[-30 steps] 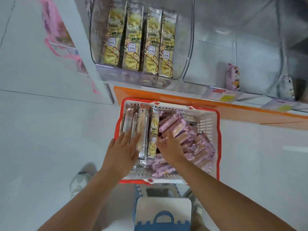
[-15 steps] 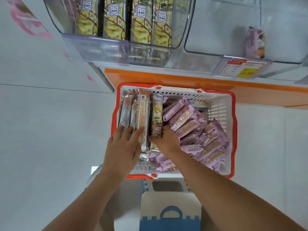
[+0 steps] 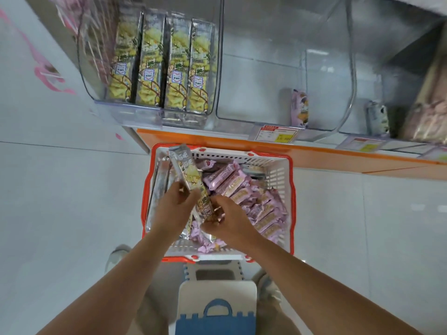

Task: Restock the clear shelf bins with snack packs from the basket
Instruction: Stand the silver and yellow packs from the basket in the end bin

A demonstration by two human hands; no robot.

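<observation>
A white basket with a red rim (image 3: 291, 194) sits on the floor below the shelf, holding long silver-yellow snack packs on its left and many small pink packs (image 3: 256, 197) on its right. Both hands hold one long yellow snack pack (image 3: 187, 172), lifted and tilted out of the basket. My left hand (image 3: 175, 209) grips its middle; my right hand (image 3: 227, 218) grips its lower end. Above, the left clear bin (image 3: 125, 112) holds several upright yellow packs (image 3: 164, 66). The middle clear bin (image 3: 242, 122) holds a single pink pack (image 3: 300, 108).
A third bin (image 3: 348, 126) to the right holds a pale pack (image 3: 377, 119). Price tags (image 3: 277, 135) hang on the shelf's orange edge (image 3: 217, 139). A white and blue step stool (image 3: 217, 308) stands under my arms. Grey floor tiles surround the basket.
Both hands were pressed on the long packs lying in the basket. Now they have lifted one long yellow pack up and tilted it. The camera has tipped upward toward the bins.
</observation>
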